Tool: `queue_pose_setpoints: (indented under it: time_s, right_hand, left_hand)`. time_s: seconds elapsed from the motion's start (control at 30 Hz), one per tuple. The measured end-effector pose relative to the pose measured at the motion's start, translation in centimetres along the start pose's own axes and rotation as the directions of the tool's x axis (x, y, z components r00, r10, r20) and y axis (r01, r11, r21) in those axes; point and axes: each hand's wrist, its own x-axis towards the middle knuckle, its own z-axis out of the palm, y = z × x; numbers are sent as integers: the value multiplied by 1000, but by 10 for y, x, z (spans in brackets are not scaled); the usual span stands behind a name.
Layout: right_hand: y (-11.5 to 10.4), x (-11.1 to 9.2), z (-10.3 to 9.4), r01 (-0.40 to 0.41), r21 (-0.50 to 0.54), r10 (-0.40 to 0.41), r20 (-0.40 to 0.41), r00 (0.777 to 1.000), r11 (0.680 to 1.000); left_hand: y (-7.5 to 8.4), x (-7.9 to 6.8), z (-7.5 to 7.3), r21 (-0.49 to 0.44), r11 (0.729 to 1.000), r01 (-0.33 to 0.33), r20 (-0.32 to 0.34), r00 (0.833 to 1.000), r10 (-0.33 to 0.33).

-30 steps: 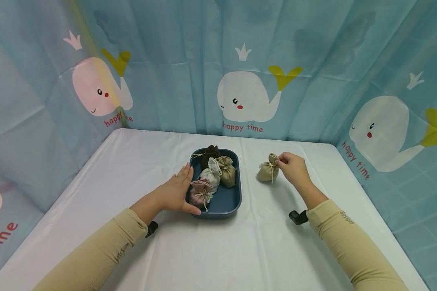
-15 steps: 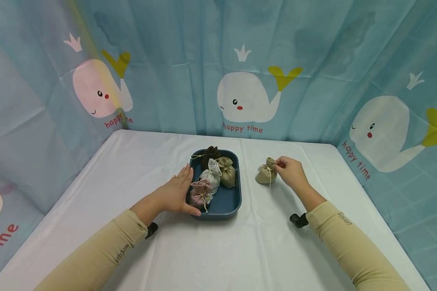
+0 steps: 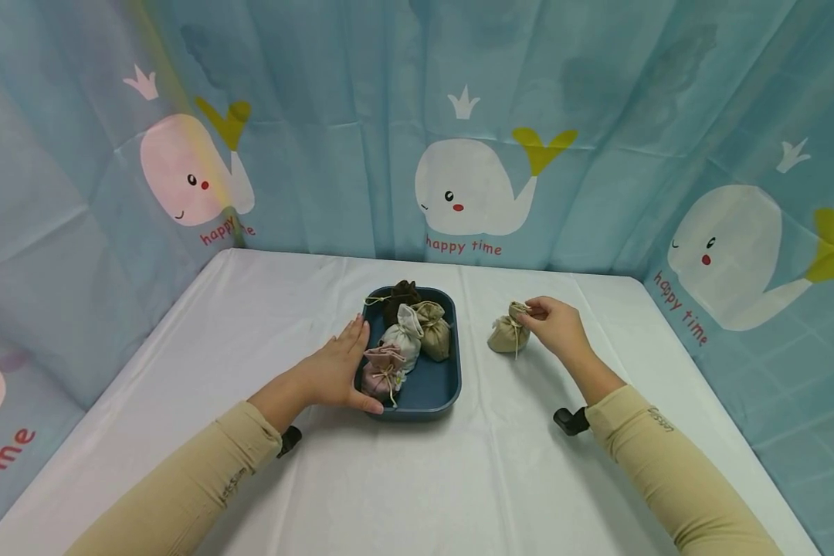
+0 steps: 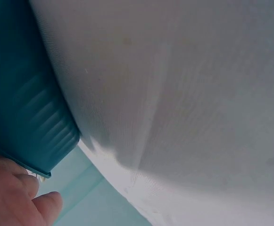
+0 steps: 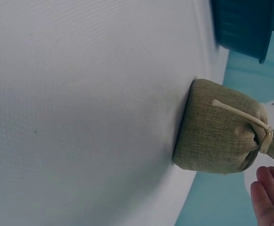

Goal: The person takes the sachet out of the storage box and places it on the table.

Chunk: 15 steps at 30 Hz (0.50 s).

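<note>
In the head view my left hand (image 3: 330,371) lies along the left side of a dark blue plastic tray (image 3: 434,394), fingers straight, thumb over its near corner. My right hand (image 3: 554,324) pinches the gathered top of a khaki drawstring pouch (image 3: 508,335) to the right of the tray. That pouch (image 5: 217,127) stands upright on the cloth in the right wrist view, its cord tied round the neck. Inside the tray are a dark brown pouch (image 3: 398,297), a white pouch (image 3: 405,336), a second khaki pouch (image 3: 434,336) and a pink pouch (image 3: 382,374).
A white cloth (image 3: 417,494) covers the table. Blue curtains (image 3: 361,177) printed with whales hang behind and at both sides. Black camera mounts (image 3: 571,419) show at both wrists.
My right hand has come slightly nearer and lower, and the khaki pouch with it. During the last half second it barely moves. The left hand and the tray have stayed put.
</note>
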Motion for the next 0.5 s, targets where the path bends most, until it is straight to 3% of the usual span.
queue_pose_setpoints:
  time_s: [0.2, 0.5]
  right_hand:
    - [-3, 2, -5, -7, 51, 7, -3, 1000, 999]
    - [-18, 3, -11, 70, 35, -69, -35, 997, 997]
  left_hand:
    - [0, -1, -1, -4, 1000, -9, -8, 1000, 9]
    - [-1, 2, 3, 10, 1000, 6, -3, 1000, -6]
